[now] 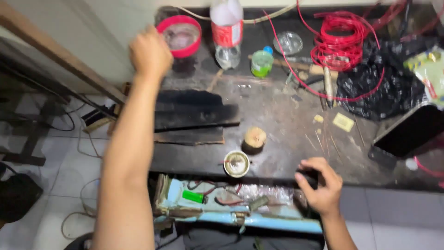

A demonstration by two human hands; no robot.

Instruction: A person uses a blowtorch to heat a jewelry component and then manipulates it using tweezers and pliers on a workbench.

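Left hand (150,54) closed beside round pink-rimmed plastic container (179,35), grip unclear; could topple tall clear plastic bottle (226,32). Right hand (320,185) fingers curled on small dark object (306,177).

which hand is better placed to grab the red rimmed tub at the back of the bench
Left. The left hand is already beside the red-rimmed tub; the right hand sits at the bench's near edge.
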